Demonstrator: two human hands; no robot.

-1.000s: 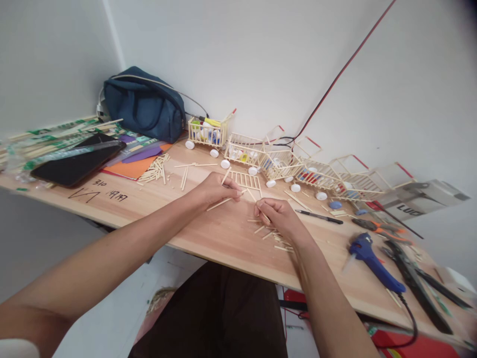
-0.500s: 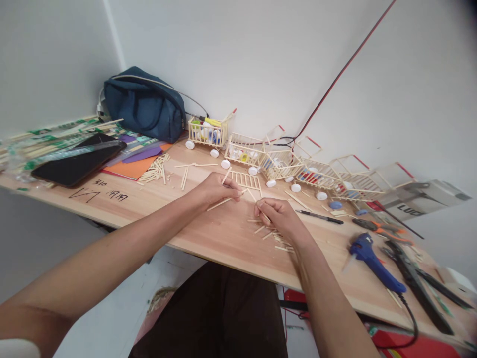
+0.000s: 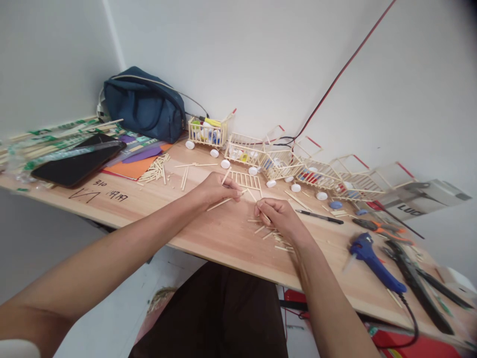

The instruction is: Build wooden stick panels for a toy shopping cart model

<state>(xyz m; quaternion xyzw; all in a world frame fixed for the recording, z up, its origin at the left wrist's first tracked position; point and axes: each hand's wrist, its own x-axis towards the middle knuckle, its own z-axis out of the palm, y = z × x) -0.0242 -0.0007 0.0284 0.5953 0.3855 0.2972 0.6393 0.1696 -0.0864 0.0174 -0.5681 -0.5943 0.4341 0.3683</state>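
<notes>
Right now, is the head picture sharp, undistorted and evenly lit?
Head view: fine detail is soft around the left hand and right hand; head view: the box at right looks stretched, the upper-right corner dark; head view: light fairly even, shadows soft.

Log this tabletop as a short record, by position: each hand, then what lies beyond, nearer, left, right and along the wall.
Left hand: pinches a thin pale wooden stick
Right hand: holds a second pale stick
Beyond the hands: ladder-shaped pale wooden frame
Nearer: scattered short sticks
Back left: dark blue fabric bag
Right: blue glue gun
Along wall: small wheeled wooden carts
</notes>
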